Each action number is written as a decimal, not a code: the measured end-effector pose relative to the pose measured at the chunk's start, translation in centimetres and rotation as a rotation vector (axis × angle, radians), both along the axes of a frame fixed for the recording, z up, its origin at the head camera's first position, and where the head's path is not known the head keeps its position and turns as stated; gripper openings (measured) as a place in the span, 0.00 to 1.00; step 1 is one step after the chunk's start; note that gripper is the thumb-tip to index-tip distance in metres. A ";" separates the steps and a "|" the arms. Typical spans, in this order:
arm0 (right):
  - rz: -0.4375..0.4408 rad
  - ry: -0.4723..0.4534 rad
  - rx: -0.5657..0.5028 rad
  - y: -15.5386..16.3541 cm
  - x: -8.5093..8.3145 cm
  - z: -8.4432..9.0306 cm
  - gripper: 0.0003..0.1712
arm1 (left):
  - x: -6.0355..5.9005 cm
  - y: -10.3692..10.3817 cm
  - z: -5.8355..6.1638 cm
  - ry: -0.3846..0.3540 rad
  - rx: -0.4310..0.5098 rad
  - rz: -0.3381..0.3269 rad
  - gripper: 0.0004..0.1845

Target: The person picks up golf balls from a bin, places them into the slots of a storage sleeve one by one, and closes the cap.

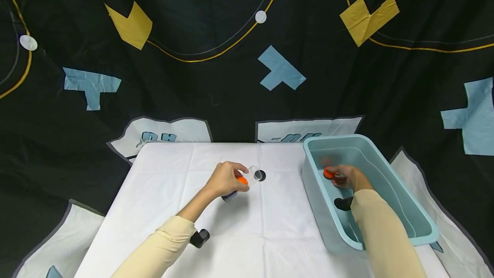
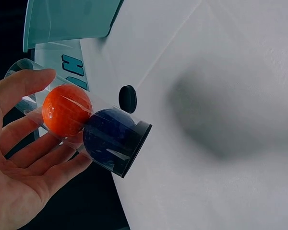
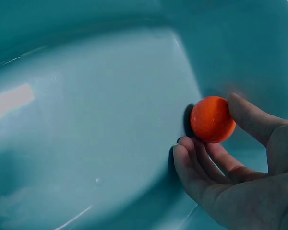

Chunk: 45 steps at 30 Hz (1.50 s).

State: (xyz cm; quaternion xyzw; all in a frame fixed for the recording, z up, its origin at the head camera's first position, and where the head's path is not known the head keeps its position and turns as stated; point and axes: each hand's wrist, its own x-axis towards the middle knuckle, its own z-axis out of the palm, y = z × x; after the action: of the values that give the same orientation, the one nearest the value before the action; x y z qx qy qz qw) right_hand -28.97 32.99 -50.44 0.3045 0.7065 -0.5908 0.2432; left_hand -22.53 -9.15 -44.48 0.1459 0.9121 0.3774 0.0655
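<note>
My left hand (image 1: 227,179) holds a clear tube (image 1: 254,175) tilted above the white table. Through its wall, the left wrist view shows an orange ball (image 2: 67,110) against a dark blue ball (image 2: 105,134). A black cap (image 2: 138,149) covers the tube's lower end, while the upper end by the thumb looks uncovered. On the table near the tube lies a loose black cap (image 1: 263,175). Inside the blue-green bin (image 1: 318,209), my right hand (image 3: 230,182) pinches another orange ball (image 3: 212,120) between thumb and fingers, close to the bin's floor and wall.
The bin stands at the table's right side, its rim (image 1: 393,192) rising around my right forearm. White cloth covers the table (image 1: 285,218). Behind it hangs a dark curtain (image 1: 216,98) with yellow and blue shapes. Black wrist cameras (image 1: 199,238) are worn on both wrists.
</note>
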 end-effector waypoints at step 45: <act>0.199 0.138 -0.268 -2.5 0.6 15.6 0.19 | -0.4 0.2 0.7 0.016 -0.003 0.020 0.21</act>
State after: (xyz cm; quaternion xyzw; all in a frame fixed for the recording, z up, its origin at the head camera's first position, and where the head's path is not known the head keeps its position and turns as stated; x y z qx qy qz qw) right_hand -28.32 30.45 -34.88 0.1567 0.6629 -0.6723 0.2899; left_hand -22.94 -8.91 -43.82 0.1395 0.9146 0.3755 0.0548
